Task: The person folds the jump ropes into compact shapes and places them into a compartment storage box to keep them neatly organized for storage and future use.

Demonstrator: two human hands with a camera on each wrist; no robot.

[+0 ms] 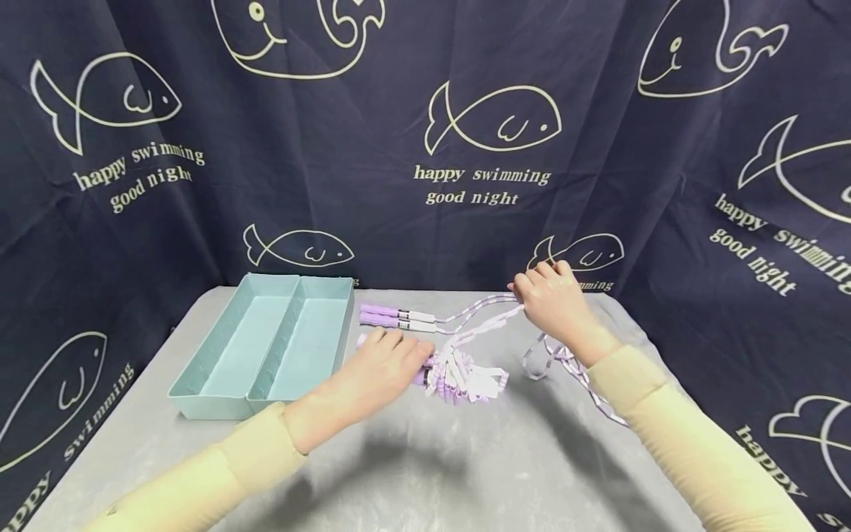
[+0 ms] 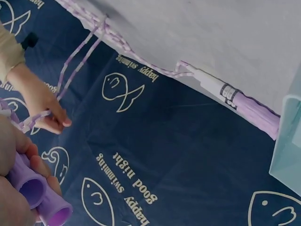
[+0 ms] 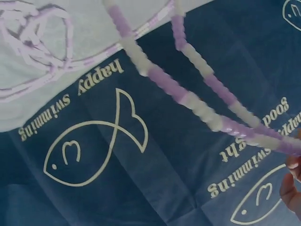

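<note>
Your left grip is curled round two purple handles, and your right grip, to the right and farther off, holds the strands of beaded rope. Between them, the purple-and-white bundle hangs beside your left grip. Beyond it, a second pair of handles lies on the far side of the surface; loose rope loops lie to the right. Left stands a two-compartment blue tray.

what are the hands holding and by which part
The left hand grips a purple-and-white beaded jump rope by its purple tubular handles; the right hand holds its doubled cord.
</note>
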